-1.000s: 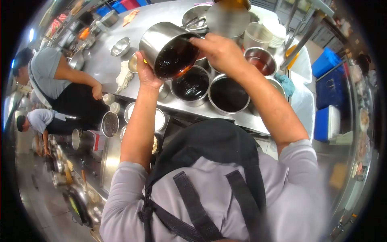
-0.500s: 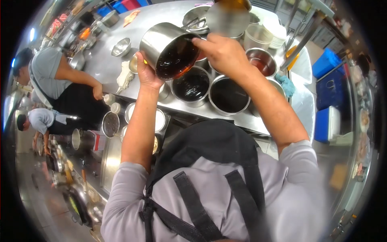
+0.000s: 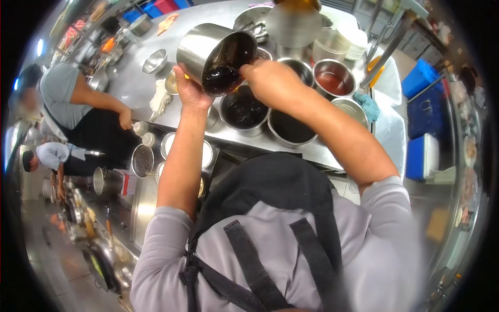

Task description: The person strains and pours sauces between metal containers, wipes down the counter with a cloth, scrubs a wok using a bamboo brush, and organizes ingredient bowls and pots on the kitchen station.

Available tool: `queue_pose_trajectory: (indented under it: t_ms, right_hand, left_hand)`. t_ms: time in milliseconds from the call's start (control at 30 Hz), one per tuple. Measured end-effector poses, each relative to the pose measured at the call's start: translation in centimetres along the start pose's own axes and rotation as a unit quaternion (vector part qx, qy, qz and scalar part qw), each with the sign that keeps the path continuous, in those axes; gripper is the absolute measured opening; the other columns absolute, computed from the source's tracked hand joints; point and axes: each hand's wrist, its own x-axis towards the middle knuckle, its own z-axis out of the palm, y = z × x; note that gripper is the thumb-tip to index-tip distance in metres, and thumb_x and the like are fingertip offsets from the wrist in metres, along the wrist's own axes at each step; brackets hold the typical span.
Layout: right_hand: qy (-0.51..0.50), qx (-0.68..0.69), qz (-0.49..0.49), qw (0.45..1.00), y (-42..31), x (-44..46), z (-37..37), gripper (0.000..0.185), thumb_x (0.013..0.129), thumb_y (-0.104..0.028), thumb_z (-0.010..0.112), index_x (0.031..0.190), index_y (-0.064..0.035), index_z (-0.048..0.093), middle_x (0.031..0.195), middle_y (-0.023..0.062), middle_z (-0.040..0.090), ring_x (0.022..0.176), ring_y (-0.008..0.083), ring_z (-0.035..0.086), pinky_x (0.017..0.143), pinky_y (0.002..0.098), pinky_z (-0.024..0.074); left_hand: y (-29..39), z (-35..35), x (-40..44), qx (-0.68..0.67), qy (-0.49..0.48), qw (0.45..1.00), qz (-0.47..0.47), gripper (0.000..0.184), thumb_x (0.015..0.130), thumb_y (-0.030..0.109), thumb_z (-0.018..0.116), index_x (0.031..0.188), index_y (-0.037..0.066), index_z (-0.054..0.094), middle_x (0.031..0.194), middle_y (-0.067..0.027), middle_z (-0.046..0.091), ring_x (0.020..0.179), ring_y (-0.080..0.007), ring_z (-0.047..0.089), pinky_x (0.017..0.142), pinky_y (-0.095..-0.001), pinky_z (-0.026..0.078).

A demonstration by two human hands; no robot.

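Observation:
A steel pot (image 3: 197,49) is tilted, its mouth facing right and down, with dark glossy sauce at its lower rim. My left hand (image 3: 192,94) supports it from below, thumb up along the side. At the pot's mouth my right hand (image 3: 270,80) has its fingers pressed together; whatever they hold is hidden. Just below stands a round container of dark sauce (image 3: 243,110). Beside it, partly behind my right forearm, is a second dark-filled container (image 3: 291,127). A container of reddish liquid (image 3: 335,79) stands to the right.
A small metal bowl (image 3: 155,61) and a white cloth (image 3: 160,99) lie on the steel table (image 3: 130,78). Stacked white dishes (image 3: 356,46) and a teal cloth (image 3: 367,107) are at the right. Two people stand at the left, the nearer one's hand (image 3: 126,118) by small bottles.
The pot has tipped further, and the dark sauce has gathered at its lower rim. My right hand has moved down and slightly left, along the pot's mouth.

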Motion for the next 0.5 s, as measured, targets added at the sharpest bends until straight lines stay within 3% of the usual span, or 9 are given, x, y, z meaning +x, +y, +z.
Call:
queue_pose_trajectory:
  t_ms: [167,233,300,367,433,500]
  right_hand:
    - [0.079,0.015,0.050,0.995,1.6,-0.4,-0.3,0.017,0.080,-0.004,0.054,0.094,-0.0022,0.064,0.083,0.0185,0.066,0.079,0.0364,0.065,0.071,0.0451,0.0531]
    - [0.060,0.110,-0.013,0.992,1.8,-0.4,1.1,0.014,0.081,-0.008,0.054,0.089,-0.0040,0.065,0.083,0.0185,0.066,0.076,0.0372,0.067,0.067,0.0461,0.0537]
    - [0.038,0.103,-0.008,0.994,1.9,-0.7,0.6,0.015,0.082,-0.008,0.054,0.090,-0.0045,0.066,0.080,0.0192,0.066,0.075,0.0379,0.066,0.067,0.0463,0.0534]
    - [0.102,0.009,0.000,0.995,1.9,-1.0,-0.5,0.018,0.082,-0.009,0.054,0.094,-0.0051,0.068,0.078,0.0205,0.066,0.075,0.0387,0.066,0.068,0.0471,0.0532]
    - [0.096,-0.008,0.026,0.995,1.7,-1.0,-0.3,0.019,0.082,-0.010,0.055,0.095,-0.0053,0.068,0.076,0.0196,0.066,0.075,0.0383,0.066,0.069,0.0475,0.0528]
    - [0.067,0.110,-0.043,0.991,1.9,-0.9,1.1,0.015,0.081,-0.009,0.055,0.089,-0.0054,0.066,0.079,0.0175,0.067,0.074,0.0371,0.066,0.066,0.0465,0.0526]
  left_hand:
    - [0.2,-0.3,0.0,0.024,-0.031,0.999,0.007,0.093,0.068,0.067,0.072,0.137,0.011,0.044,0.134,-0.0100,0.053,0.124,-0.0294,0.051,0.106,-0.0470,0.044]
    - [0.0,-0.1,-0.2,0.020,-0.029,0.999,0.008,0.093,0.068,0.065,0.073,0.137,0.010,0.045,0.134,-0.0104,0.054,0.123,-0.0298,0.052,0.105,-0.0475,0.044]
    - [0.1,-0.3,0.0,0.019,-0.025,0.999,0.013,0.092,0.068,0.064,0.074,0.137,0.010,0.046,0.134,-0.0108,0.055,0.122,-0.0303,0.053,0.105,-0.0479,0.045]
    - [0.0,-1.0,-0.2,0.036,-0.013,0.999,0.017,0.093,0.068,0.063,0.075,0.137,0.008,0.046,0.133,-0.0108,0.055,0.122,-0.0296,0.053,0.104,-0.0468,0.045]
    - [-0.3,-1.1,-0.2,0.039,-0.031,0.999,0.009,0.093,0.068,0.062,0.076,0.136,0.007,0.046,0.132,-0.0104,0.056,0.122,-0.0290,0.054,0.104,-0.0458,0.045]
    - [-0.3,-0.7,-0.1,0.026,-0.032,0.999,0.009,0.093,0.067,0.063,0.076,0.136,0.007,0.046,0.132,-0.0103,0.056,0.122,-0.0285,0.054,0.104,-0.0453,0.046]
